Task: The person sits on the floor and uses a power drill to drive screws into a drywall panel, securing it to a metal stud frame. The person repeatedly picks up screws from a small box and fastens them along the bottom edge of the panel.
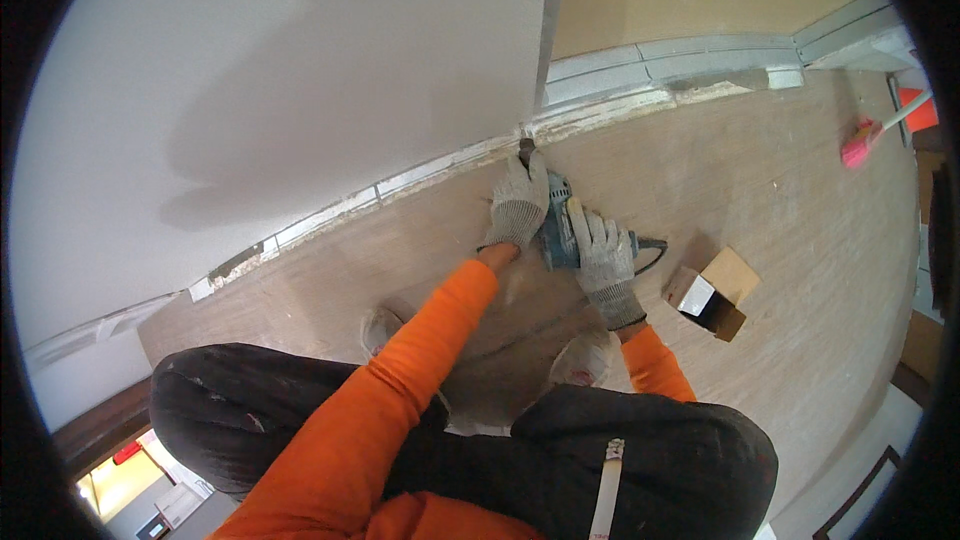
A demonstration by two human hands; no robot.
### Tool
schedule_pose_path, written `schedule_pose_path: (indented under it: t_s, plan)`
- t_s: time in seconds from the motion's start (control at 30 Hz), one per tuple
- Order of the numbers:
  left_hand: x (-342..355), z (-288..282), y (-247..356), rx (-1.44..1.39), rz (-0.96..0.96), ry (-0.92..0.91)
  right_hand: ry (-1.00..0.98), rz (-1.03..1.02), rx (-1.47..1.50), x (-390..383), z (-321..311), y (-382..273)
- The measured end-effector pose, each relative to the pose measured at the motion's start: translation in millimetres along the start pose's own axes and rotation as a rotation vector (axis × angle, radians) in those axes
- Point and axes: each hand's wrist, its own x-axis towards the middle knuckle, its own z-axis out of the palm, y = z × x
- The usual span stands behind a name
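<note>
Both of my hands, in grey knit gloves, are on a teal corded power tool (pixel 560 250) held low over the floor. My left hand (pixel 522 185) wraps round its front end, close behind the dark tip (pixel 527 147). That tip meets the foot of the wall, at the corner where the grey wall panel (pixel 400 50) ends. Farther back, my right hand (pixel 603 248) closes over the tool's body, and the black cord (pixel 655 245) loops out beside it. Along the wall's base runs a chipped whitish strip (pixel 375 192) with rough, broken edges.
An opened cardboard box (pixel 690 292) lies on the dusty wood-look floor (pixel 800 230), right of my right hand. A pink broom head (pixel 858 145) rests at the far right. My shoes stand just behind the tool. A cigarette (pixel 607 490) with an ashy end juts in close to the camera.
</note>
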Motion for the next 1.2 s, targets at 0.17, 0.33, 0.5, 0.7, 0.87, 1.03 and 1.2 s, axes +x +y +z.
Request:
schedule_pose_path:
  t_s: [0.17, 0.33, 0.5, 0.7, 0.87, 1.03, 1.2]
  plan:
    - [-0.9, 1.1, -4.7, -0.118, -0.091, -0.036, -0.022, 0.038, 0.003, -11.9, -1.0, -9.0]
    - [13.0, -34.7, -1.4, 0.257, 0.091, -0.037, -0.06, 0.098, 0.039, -32.0, -10.8, -12.7]
    - [23.5, -37.2, -20.5, 0.506, 0.293, 0.072, -0.002, 0.157, 0.093, -41.5, -13.6, -18.8]
    - [16.8, -20.9, -26.3, 0.504, 0.405, 0.217, 0.005, 0.174, 0.116, -43.1, -5.4, -21.5]
    - [23.4, -15.8, 19.6, 0.43, 0.191, -0.007, -0.01, 0.214, 0.092, -54.2, -10.7, -16.8]
    - [47.1, -10.8, -27.0, 0.37, 0.685, 0.053, 0.046, 0.262, 0.143, -46.9, -5.4, -33.0]
    - [25.2, -20.8, -9.0, 0.221, 0.556, 0.04, -0.02, 0.345, 0.131, -60.3, -6.8, -28.8]
